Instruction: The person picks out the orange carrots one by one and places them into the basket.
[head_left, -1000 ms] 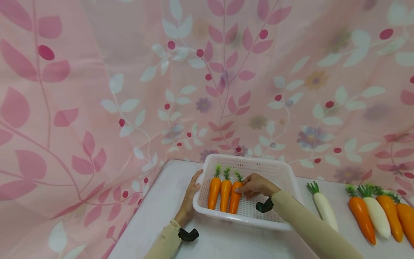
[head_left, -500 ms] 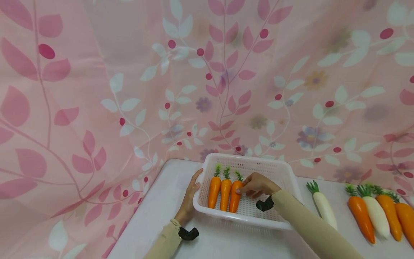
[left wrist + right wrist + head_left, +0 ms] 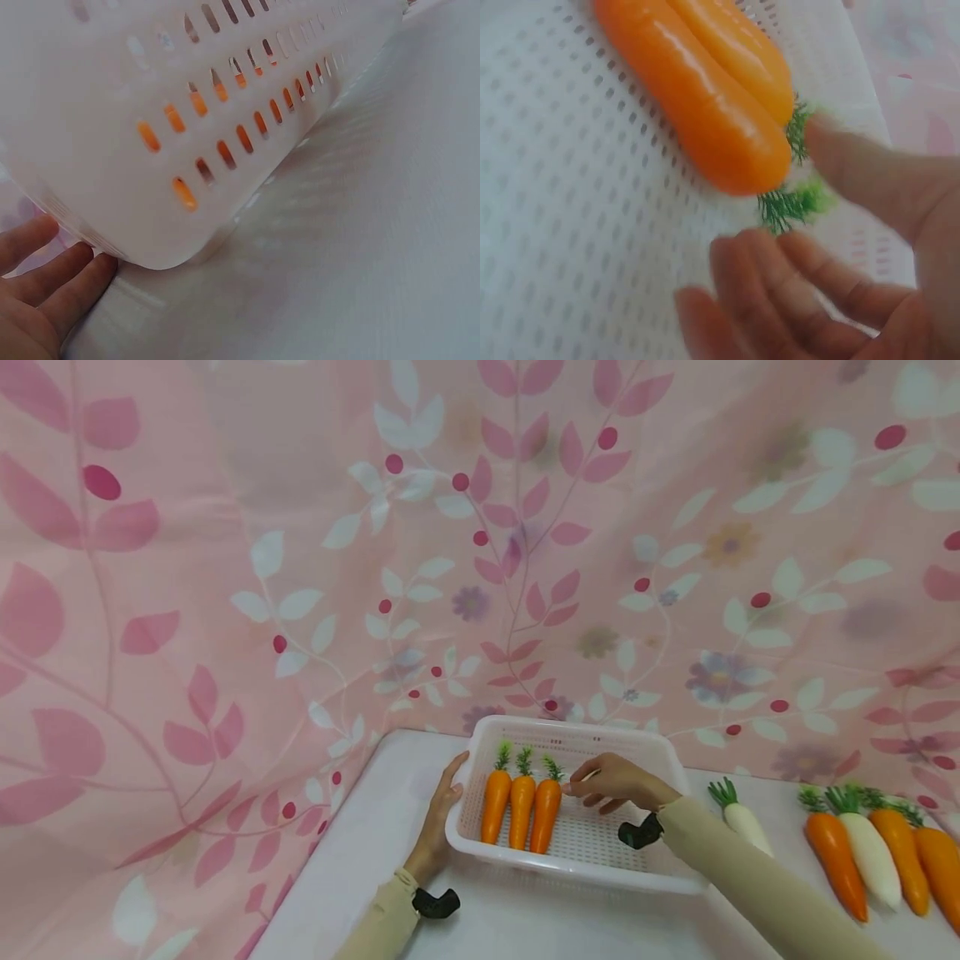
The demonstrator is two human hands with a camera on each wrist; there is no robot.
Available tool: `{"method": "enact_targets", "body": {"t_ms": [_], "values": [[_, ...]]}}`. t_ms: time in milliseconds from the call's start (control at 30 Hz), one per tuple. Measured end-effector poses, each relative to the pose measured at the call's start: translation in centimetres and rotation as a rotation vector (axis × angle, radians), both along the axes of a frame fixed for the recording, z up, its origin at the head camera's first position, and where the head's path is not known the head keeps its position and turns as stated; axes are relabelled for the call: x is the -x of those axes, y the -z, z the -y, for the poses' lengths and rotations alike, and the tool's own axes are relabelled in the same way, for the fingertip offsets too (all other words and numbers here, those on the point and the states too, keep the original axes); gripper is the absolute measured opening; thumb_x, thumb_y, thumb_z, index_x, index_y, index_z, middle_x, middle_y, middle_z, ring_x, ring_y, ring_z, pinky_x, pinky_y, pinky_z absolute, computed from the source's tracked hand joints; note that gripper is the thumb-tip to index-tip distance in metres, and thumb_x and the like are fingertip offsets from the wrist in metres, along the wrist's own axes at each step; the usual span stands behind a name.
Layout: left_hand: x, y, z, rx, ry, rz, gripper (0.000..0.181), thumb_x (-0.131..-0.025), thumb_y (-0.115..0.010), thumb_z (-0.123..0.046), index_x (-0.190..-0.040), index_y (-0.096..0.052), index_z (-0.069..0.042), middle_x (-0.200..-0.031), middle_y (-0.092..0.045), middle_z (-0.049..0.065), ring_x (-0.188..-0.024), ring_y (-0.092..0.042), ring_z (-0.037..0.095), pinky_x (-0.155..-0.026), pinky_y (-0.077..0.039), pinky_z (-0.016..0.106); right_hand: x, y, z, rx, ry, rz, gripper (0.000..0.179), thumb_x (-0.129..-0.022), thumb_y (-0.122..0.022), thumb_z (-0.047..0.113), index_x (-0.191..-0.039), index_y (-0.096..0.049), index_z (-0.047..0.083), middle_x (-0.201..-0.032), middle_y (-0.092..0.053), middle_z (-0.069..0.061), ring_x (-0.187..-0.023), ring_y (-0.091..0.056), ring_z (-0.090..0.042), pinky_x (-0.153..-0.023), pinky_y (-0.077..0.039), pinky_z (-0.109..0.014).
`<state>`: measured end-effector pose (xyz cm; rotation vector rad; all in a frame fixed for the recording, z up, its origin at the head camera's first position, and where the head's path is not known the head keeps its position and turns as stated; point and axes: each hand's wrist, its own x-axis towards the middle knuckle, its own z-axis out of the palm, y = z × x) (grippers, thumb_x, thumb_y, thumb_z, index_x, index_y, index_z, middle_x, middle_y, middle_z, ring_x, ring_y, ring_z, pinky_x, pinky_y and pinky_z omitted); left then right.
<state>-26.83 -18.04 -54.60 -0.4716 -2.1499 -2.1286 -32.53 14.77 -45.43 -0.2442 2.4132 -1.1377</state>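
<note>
Three orange carrots with green tops lie side by side in the left part of a white perforated plastic basket (image 3: 585,874): the left carrot (image 3: 495,807), the middle carrot (image 3: 522,810) and the right carrot (image 3: 546,815). My right hand (image 3: 621,781) hovers inside the basket just right of the right carrot, holding nothing. In the right wrist view its thumb and fingers are spread apart near the top end of that carrot (image 3: 705,105). My left hand (image 3: 437,818) touches the basket's left side from outside; the left wrist view shows its extended fingers (image 3: 71,281) against the basket corner.
Right of the basket a white radish (image 3: 742,822) lies on the white table (image 3: 540,927), partly behind the right sleeve. Farther right lie another white radish (image 3: 870,860) and several carrots (image 3: 836,864) in a row. A pink floral cloth (image 3: 480,568) hangs behind the table.
My right hand has let go of the right carrot and drawn back a little to the right. The carrots, the basket and my left hand stay in place.
</note>
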Motion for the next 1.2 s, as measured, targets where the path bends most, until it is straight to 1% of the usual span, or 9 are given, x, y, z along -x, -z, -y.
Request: {"method": "enact_targets", "body": {"t_ms": [167,333,467,567,667,767,900,1000,1200], "values": [[0.0,-0.1,0.2,0.005,-0.009,0.001,0.056,-0.112,-0.033,-0.036,-0.167,-0.029,-0.032,-0.176,-0.024,-0.001,-0.154,-0.033,0.032,-0.123,-0.030,0.057,-0.2,-1.8,-1.7,0.084,-0.025,-0.032,0.053,-0.096,-0.077,0.041,-0.131,-0.068,0.002,-0.126,-0.072,-0.019,-0.105,-0.074,-0.032,-0.083,-0.065,-0.045],[-0.1,-0.3,0.3,-0.008,-0.007,0.014,0.055,-0.111,-0.035,-0.035,-0.166,-0.031,-0.035,-0.175,-0.026,-0.003,-0.151,-0.036,0.030,-0.121,-0.033,0.051,-0.3,-4.2,-4.7,0.125,-0.018,-0.095,0.051,-0.101,-0.072,0.037,-0.135,-0.066,0.001,-0.133,-0.069,-0.024,-0.108,-0.074,-0.033,-0.087,-0.064,-0.044],[-0.2,-0.3,0.5,-0.018,0.000,0.016,0.055,-0.111,-0.035,-0.033,-0.166,-0.030,-0.034,-0.175,-0.026,0.000,-0.150,-0.037,0.032,-0.119,-0.035,0.049,-0.7,-5.7,-7.5,0.066,-0.006,-0.189,0.051,-0.102,-0.070,0.037,-0.136,-0.065,-0.001,-0.128,-0.072,-0.021,-0.103,-0.075,-0.027,-0.082,-0.065,-0.042],[-0.3,-0.2,0.8,-0.023,0.007,0.014,0.056,-0.111,-0.035,-0.034,-0.167,-0.028,-0.033,-0.175,-0.025,0.002,-0.150,-0.036,0.033,-0.119,-0.035,0.048,-1.0,-6.3,-9.7,-0.025,-0.003,-0.263,0.050,-0.103,-0.070,0.036,-0.133,-0.064,-0.003,-0.123,-0.074,-0.021,-0.098,-0.075,-0.027,-0.076,-0.064,-0.040],[-0.4,-0.2,1.1,-0.030,0.005,0.015,0.056,-0.111,-0.034,-0.034,-0.167,-0.028,-0.033,-0.174,-0.027,0.001,-0.149,-0.037,0.034,-0.118,-0.037,0.040,-1.1,-6.2,-12.0,-0.121,0.017,-0.325,0.049,-0.102,-0.070,0.035,-0.129,-0.066,-0.005,-0.118,-0.075,-0.023,-0.091,-0.075,-0.025,-0.069,-0.063,-0.039],[-0.4,-0.2,1.2,-0.033,0.010,0.007,0.056,-0.112,-0.033,-0.035,-0.167,-0.027,-0.033,-0.174,-0.027,0.002,-0.149,-0.038,0.036,-0.115,-0.041,0.031,-1.0,-5.6,-14.5,-0.207,0.057,-0.359,0.051,-0.101,-0.071,0.037,-0.125,-0.066,-0.007,-0.111,-0.076,-0.024,-0.083,-0.075,-0.021,-0.063,-0.062,-0.037],[-0.4,-0.3,1.1,-0.033,0.031,-0.005,0.056,-0.112,-0.032,-0.036,-0.168,-0.026,-0.033,-0.174,-0.027,0.002,-0.150,-0.037,0.037,-0.115,-0.041,0.031,-1.1,-5.0,-18.3,-0.308,0.102,-0.327,0.059,-0.099,-0.071,0.041,-0.124,-0.064,-0.012,-0.107,-0.074,-0.027,-0.080,-0.071,-0.024,-0.065,-0.063,-0.038],[-0.3,-0.4,1.0,-0.023,0.038,-0.011,0.056,-0.112,-0.031,-0.036,-0.168,-0.025,-0.033,-0.174,-0.026,0.002,-0.152,-0.036,0.036,-0.116,-0.039,0.034,-1.5,-4.4,-21.1,-0.371,0.128,-0.281,0.063,-0.098,-0.072,0.042,-0.123,-0.061,-0.015,-0.109,-0.071,-0.030,-0.082,-0.067,-0.025,-0.067,-0.063,-0.039],[-0.3,-0.3,0.7,-0.027,0.022,0.001,0.056,-0.112,-0.033,-0.036,-0.167,-0.027,-0.033,-0.174,-0.027,0.001,-0.151,-0.037,0.035,-0.116,-0.040,0.031,-3.2,-2.5,-25.5,-0.452,0.150,-0.244,0.074,-0.093,-0.077,0.046,-0.122,-0.058,-0.019,-0.113,-0.064,-0.036,-0.080,-0.061,-0.026,-0.067,-0.060,-0.041]]}}
